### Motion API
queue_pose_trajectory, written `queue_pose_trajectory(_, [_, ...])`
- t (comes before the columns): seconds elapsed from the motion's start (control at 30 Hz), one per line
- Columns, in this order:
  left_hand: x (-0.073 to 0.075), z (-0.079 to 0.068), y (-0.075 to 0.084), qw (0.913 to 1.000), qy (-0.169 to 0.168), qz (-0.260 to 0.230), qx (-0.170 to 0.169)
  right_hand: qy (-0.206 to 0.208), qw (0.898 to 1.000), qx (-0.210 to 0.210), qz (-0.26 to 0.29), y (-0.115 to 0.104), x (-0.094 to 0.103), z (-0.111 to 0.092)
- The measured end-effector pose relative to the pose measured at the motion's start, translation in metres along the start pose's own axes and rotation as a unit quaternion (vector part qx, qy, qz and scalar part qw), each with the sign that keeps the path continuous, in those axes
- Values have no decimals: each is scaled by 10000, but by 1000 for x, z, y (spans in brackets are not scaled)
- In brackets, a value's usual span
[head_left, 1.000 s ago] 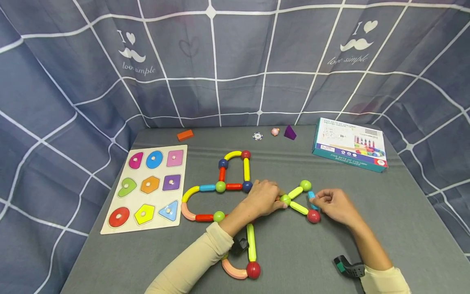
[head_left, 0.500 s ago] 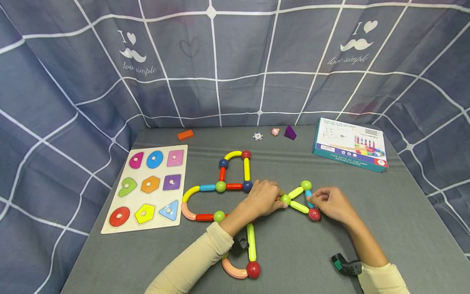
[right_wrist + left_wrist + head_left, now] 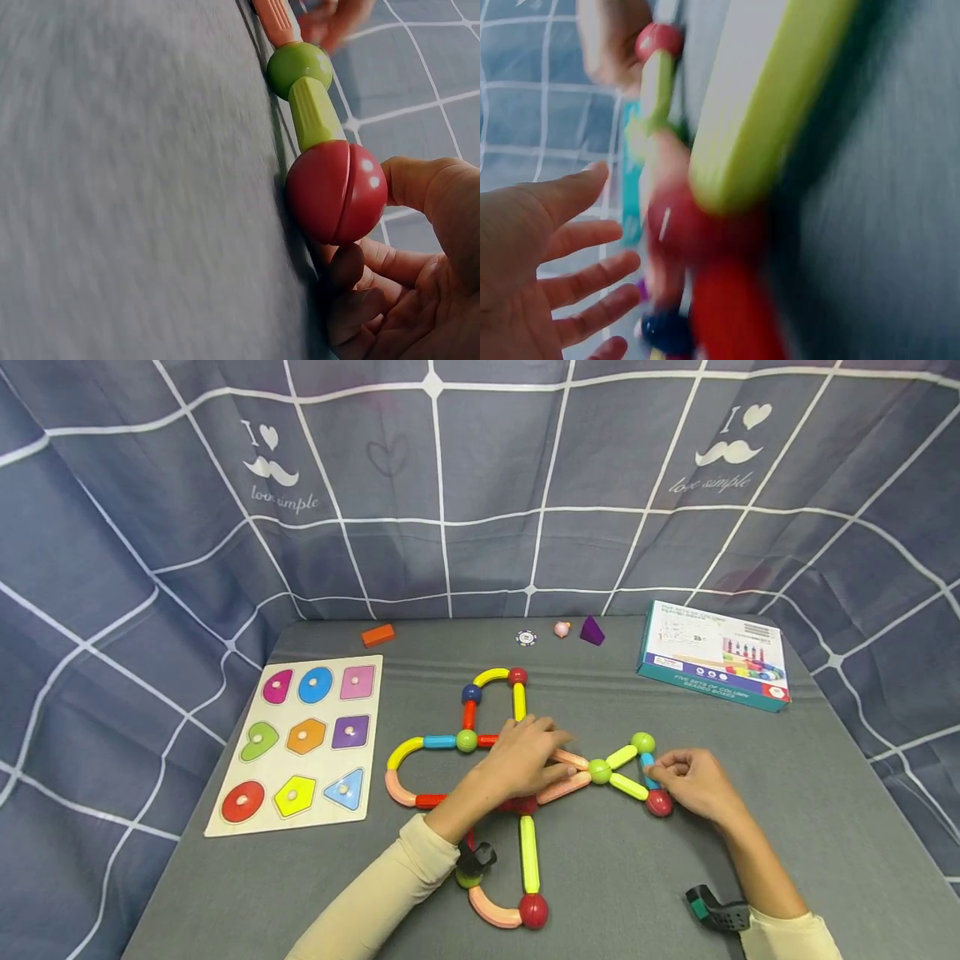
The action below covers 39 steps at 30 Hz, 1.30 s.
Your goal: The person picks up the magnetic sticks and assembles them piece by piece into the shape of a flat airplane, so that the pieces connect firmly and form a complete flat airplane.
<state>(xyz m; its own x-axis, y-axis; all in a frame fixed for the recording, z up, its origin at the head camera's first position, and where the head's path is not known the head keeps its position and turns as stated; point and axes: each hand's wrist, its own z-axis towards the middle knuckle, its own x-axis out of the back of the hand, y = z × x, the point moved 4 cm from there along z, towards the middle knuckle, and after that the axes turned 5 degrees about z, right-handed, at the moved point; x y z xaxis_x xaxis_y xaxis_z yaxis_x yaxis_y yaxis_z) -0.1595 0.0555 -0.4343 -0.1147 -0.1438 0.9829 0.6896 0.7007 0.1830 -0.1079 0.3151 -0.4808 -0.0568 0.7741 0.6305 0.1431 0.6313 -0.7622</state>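
Observation:
A connected figure of coloured magnetic sticks and balls lies flat. At its right end, yellow-green sticks [image 3: 628, 787], a green ball [image 3: 642, 742], a red ball [image 3: 659, 802] and a blue stick [image 3: 648, 770] form a triangle. My right hand [image 3: 693, 783] pinches the blue stick beside the red ball; in the right wrist view the red ball [image 3: 337, 192] hides the stick. My left hand [image 3: 521, 756] hovers over the figure's middle, hiding part of it. The left wrist view shows that hand's fingers [image 3: 596, 274] spread, with nothing held. Two peach sticks [image 3: 564, 787] run from beneath it to a green ball [image 3: 600, 771].
A shape-puzzle board [image 3: 296, 746] lies at the left. At the back are an orange block [image 3: 378, 636], a poker chip [image 3: 527, 637], a small pink figure [image 3: 562, 629] and a purple block [image 3: 592, 631]. A flat toy box [image 3: 714, 653] lies at the back right.
The whole figure has shifted right, along with my right hand. The blue stick has closed the triangle's side. My left hand has moved slightly left and come off the green ball, uncovering the peach sticks.

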Motion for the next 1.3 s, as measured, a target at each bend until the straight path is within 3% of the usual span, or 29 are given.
queue_pose_trajectory(0.2, [18, -25, -52, 9971, 437, -148, 605, 190, 9994, -260, -103, 15, 24, -3])
queue_pose_trajectory(0.4, [7, -45, -95, 9917, 531, -184, 1153, 504, 9974, -479, -204, 30, 44, -5])
queue_pose_trajectory(0.53, [-2, -48, -108, 9889, 591, -170, 1352, 687, 9961, -479, -289, 33, 49, -4])
queue_pose_trajectory(0.8, [-7, -41, -114, 9865, 556, -108, 1535, 796, 9934, -145, -810, 24, 43, -4])
queue_pose_trajectory(1.0, [-7, -34, -120, 9903, 483, -70, 1299, 989, 9903, -63, -972, 20, 38, -2])
queue_pose_trajectory(1.3, [-12, -27, -115, 9968, 460, -546, 356, 958, 9906, -155, -961, 16, 37, 12])
